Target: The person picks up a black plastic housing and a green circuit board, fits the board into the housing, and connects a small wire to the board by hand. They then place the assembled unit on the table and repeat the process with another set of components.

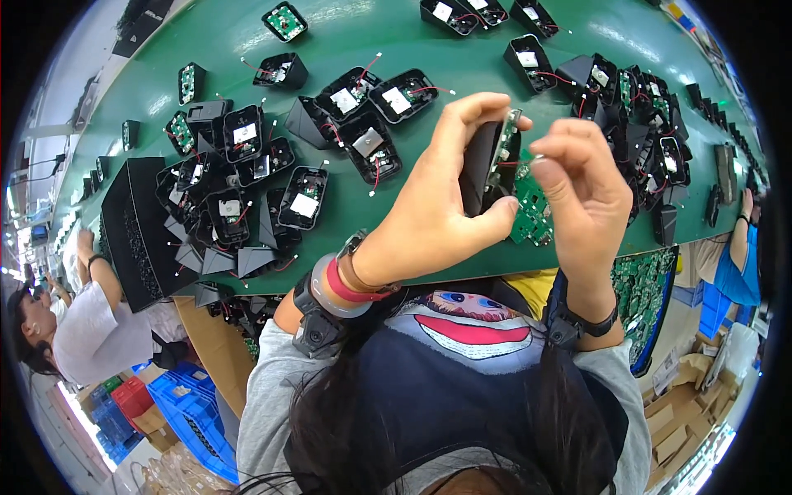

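Left hand: my view from the headset puts the left hand point(445, 208) around a black case point(478, 172), gripping it between the thumb at the near end and the fingers at the far end.
Black case: up off the green table point(355, 37), between the 2 hands, standing on edge with its open side to the right.
Circuit board: a green circuit board point(506, 139) shows edge-on at the case's open side.
Right hand: the right hand point(587, 181) is just right of the case, thumb and index finger pinching the pale tip of a red wire point(509, 163), other fingers curled. The tip is tiny from where I sit.
Loose boards: green loose boards point(536, 219) lie on the table, below and between the hands.
Left heap: many open cases in a left heap point(303, 203), most with a white block inside, some trailing red wires.
Right heap: more cases and boards crowd a right heap point(601, 76).
Big box: a large black box point(132, 223) stands beyond the left heap.
Board tray: a tray of green boards point(639, 305) sits below the table edge, right side.
Co-worker: I count 1 seated co-worker point(99, 338) at far left, near blue crates point(194, 412).
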### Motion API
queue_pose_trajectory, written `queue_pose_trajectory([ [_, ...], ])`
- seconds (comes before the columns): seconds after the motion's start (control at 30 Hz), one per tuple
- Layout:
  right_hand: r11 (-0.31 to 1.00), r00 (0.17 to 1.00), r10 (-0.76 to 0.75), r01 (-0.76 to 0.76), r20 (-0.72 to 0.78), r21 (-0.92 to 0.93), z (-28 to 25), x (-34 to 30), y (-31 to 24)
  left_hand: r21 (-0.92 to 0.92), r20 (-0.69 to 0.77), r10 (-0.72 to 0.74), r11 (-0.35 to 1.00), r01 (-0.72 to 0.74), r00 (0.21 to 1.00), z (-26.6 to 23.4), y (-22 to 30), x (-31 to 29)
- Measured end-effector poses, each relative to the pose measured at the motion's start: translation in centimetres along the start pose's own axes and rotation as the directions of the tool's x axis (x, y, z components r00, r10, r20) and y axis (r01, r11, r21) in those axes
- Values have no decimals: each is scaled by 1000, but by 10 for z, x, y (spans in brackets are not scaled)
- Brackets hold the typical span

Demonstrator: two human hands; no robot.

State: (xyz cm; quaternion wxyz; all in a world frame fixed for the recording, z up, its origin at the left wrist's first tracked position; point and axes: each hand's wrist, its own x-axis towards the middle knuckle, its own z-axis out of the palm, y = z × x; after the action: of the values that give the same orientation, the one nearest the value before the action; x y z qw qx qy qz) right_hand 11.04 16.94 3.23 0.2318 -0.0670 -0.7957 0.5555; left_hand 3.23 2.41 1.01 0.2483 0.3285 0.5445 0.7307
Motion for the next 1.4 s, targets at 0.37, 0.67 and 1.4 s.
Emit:
queue_pose_trajectory([
  [0.37,975,969,-209,216,129,-46,-6,2,22,485,-97,338,837,-252,936,-3,-7,2],
  [0.67,773,987,30,-124,160,622,-4,3,30,126,-21,286,951,-281,958,-2,-6,2],
  [1.4,678,910,315,-415,270,607,-12,1,4,-79,68,43,996,-38,997,-2,-9,4],
])
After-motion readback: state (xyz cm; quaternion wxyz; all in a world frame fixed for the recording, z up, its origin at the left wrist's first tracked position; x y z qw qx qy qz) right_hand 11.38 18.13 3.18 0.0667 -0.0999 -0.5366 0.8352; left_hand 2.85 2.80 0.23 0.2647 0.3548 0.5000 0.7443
